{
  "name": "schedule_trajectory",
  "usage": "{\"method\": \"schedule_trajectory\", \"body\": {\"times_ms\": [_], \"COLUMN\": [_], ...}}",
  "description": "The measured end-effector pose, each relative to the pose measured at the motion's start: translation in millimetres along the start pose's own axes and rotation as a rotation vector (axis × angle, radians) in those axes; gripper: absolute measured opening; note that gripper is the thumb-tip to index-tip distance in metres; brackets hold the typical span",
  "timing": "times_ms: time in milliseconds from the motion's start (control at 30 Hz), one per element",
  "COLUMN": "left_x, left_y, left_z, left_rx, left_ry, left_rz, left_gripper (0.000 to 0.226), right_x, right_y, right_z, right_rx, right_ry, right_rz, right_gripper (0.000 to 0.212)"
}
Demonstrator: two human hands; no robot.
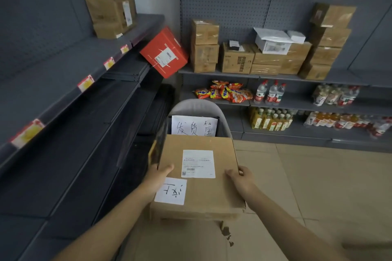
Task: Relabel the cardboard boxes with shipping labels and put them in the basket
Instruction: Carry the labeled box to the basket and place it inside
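Cardboard box (pixel 197 176): It is being held flat in the near middle, just in front of the basket, and it is hiding the basket's near side.
Shipping label (pixel 198 163): It is sitting on top of the box, between the two hands.
Handwritten note (pixel 171 191): This white paper is lying on the box's near left corner, partly under the left wrist.
Left hand (pixel 158 172): It is gripping the box's left edge, with the thumb lying on top and the fingers going under, out of sight.
Right hand (pixel 241 177): It is gripping the right edge the same way, thumb on top.
Basket (pixel 197 108): It is grey with a rounded far rim, standing on the floor past the box, with a white handwritten sign (pixel 194 126) showing inside.
Red box (pixel 164 53): It is leaning tilted at the far corner, between the left shelves and the far shelves.
Far shelf (pixel 233 74): It is carrying stacks of brown boxes (pixel 204 46) and a white box (pixel 273 41).
Lower shelves: Snack packets (pixel 224 92) and water bottles (pixel 270 93) are sitting there, far right.
Left shelf (pixel 63 70): It is running along the left side, with brown boxes at its far end.
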State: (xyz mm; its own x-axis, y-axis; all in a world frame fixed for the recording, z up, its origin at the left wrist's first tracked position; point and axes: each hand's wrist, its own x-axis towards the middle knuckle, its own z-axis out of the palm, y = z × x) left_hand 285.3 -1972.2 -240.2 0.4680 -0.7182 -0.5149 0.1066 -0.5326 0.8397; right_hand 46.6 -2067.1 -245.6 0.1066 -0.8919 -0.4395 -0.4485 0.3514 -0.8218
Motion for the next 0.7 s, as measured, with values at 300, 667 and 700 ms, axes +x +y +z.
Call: {"method": "schedule_trajectory", "body": {"times_ms": [300,667,700], "left_x": [137.3,268.3,279.5], "left_y": [35.0,48.2,46.4], "left_z": [24.2,48.8,50.2], "left_rx": [0.042,0.094,0.101], "left_ry": [0.002,-0.011,-0.015], "left_rz": [-0.162,-0.326,-0.343], "left_gripper": [0.05,0.043,0.042], "right_x": [169.6,295.6,304.8], "right_y": [-24.8,-18.6,-16.4], "right_z": [25.7,62.4,67.4], "right_rx": [-0.049,-0.231,-0.247], "right_ry": [-0.13,-0.21,-0.215], "right_rz": [0.091,0.248,0.274], "right_gripper": [0.053,0.048,0.049]}}
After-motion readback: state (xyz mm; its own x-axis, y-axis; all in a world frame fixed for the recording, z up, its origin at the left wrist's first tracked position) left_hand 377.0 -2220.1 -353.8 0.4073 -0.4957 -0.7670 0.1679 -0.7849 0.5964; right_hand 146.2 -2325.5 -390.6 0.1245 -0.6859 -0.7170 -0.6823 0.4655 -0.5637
